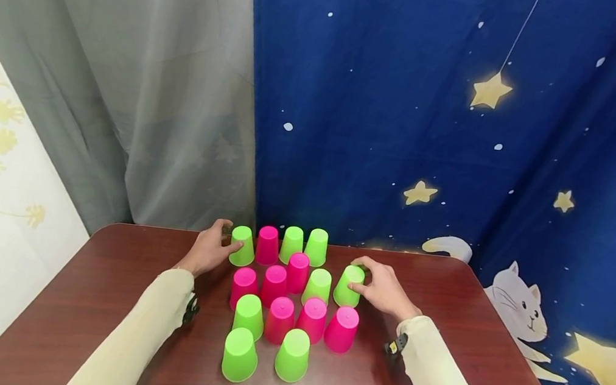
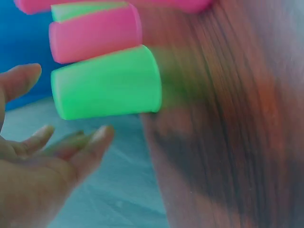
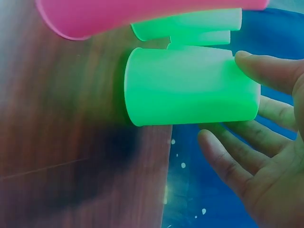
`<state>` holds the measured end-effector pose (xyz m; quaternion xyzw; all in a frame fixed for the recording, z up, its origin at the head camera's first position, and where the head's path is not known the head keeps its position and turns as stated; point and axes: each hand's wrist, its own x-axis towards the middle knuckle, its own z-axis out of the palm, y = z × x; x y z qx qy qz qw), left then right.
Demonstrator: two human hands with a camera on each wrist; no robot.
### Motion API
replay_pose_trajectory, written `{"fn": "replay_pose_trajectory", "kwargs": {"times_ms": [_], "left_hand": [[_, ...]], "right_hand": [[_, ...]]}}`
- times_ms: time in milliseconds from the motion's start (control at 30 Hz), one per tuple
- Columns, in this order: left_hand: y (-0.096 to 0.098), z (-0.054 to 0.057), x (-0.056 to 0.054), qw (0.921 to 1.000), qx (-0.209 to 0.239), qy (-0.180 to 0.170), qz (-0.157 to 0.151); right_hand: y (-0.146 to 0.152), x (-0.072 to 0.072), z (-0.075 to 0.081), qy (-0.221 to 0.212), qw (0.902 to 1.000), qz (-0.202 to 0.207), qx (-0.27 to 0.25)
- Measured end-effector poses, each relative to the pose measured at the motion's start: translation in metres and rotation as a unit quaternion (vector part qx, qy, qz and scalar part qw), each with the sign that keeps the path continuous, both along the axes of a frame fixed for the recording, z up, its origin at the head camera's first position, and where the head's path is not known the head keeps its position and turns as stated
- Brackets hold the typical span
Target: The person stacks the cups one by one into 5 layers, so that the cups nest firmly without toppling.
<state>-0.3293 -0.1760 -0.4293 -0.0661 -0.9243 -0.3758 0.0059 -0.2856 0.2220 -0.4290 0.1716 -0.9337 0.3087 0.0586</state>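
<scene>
Upside-down green and pink plastic cups stand in rows on the table. At the back left row end, a green cup (image 1: 242,246) has my left hand (image 1: 209,248) beside it. In the left wrist view, that hand (image 2: 52,156) has its thumb and fingers spread, with a gap to the green cup (image 2: 107,84). My right hand (image 1: 384,286) is round a green cup (image 1: 348,289) on the right side. The right wrist view shows this hand's thumb (image 3: 266,71) against the green cup (image 3: 190,88), near its closed end, and fingers reaching behind it.
A pink cup (image 1: 267,247) stands close beside the left-hand cup. Another pink cup (image 1: 341,330) is just in front of the right-hand one. Two green cups, one left (image 1: 240,358) and one right (image 1: 292,357), stand nearest me. Curtains (image 1: 359,111) hang behind the brown table (image 1: 437,350).
</scene>
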Motion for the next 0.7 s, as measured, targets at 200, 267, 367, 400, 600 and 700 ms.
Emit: {"fn": "replay_pose_trajectory", "kwargs": {"times_ms": [200,267,367,400,600,700], "left_hand": [[-0.004,0.009,0.045,0.9966,0.023,0.079,-0.001],[-0.004,0.012,0.064,0.9943,0.047,0.096,-0.005],[-0.002,0.013,0.094,0.9903,0.076,0.114,-0.019],[-0.002,0.012,0.104,0.9892,0.082,0.119,-0.026],[0.004,0.003,0.152,0.9863,0.108,0.116,-0.046],[0.006,-0.004,0.168,0.9863,0.113,0.111,-0.045]], "right_hand": [[-0.003,-0.024,0.009,-0.001,0.9998,-0.018,0.011],[-0.003,-0.033,0.01,-0.005,0.9996,-0.026,0.007],[-0.006,-0.045,0.01,-0.01,0.9994,-0.032,0.001],[-0.007,-0.048,0.01,-0.014,0.9993,-0.035,-0.001],[-0.015,-0.063,0.011,-0.025,0.9984,-0.051,-0.004],[-0.019,-0.068,0.011,-0.026,0.9983,-0.051,0.0]]}}
